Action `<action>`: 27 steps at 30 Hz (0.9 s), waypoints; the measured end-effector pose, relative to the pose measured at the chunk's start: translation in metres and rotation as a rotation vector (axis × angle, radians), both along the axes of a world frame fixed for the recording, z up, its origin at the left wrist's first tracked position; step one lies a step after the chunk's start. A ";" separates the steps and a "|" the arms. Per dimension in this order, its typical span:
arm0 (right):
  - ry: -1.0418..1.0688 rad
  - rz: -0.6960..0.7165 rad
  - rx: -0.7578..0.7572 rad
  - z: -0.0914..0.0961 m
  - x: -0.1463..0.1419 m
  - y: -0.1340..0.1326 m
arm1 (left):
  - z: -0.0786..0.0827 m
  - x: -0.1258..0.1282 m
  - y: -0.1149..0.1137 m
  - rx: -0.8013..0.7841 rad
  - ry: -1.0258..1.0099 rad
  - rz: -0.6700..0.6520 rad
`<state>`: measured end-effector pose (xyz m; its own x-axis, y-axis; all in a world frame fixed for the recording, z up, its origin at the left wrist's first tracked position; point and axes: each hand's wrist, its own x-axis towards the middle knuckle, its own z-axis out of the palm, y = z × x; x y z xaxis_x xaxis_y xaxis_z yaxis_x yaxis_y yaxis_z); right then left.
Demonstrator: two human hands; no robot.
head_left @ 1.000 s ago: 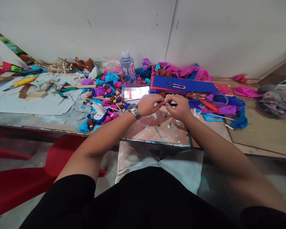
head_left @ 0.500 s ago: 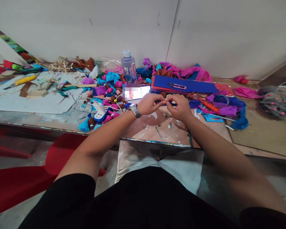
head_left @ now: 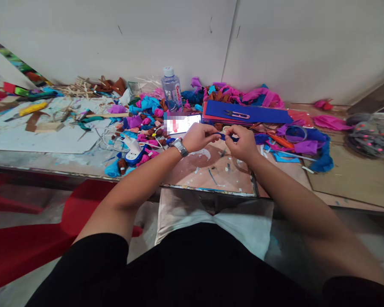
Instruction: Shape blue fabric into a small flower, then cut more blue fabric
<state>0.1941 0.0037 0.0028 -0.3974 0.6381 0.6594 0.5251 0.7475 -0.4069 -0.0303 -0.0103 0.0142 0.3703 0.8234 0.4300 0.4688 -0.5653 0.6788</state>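
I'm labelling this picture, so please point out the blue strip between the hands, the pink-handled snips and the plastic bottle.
Blue strip [head_left: 222, 137]: head view, on its exposed middle stretch.
Pink-handled snips [head_left: 237, 114]: head view, near the middle.
Plastic bottle [head_left: 170, 92]: head view, on its body.

A cluttered, paint-marked table [head_left: 67, 161] runs right across my view.
On my left, a white board [head_left: 25, 134] covers much of the top; beside it, bright scraps [head_left: 134, 122] heap around an upright bottle [head_left: 172, 94] toward the back, and a lit phone [head_left: 192, 123] lies just in front of the bottle. I see a blue-and-white power strip [head_left: 136, 157] among the scraps near the front edge. The peach middle stretch carries small white chips [head_left: 196, 169]. To the right I have a stack of coloured sheets [head_left: 262, 115], blue uppermost, and brown cardboard [head_left: 348, 183] at the far end.
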 end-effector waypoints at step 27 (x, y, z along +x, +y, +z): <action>-0.112 0.070 0.153 0.002 0.004 0.002 | 0.007 0.001 0.001 -0.572 -0.322 -0.187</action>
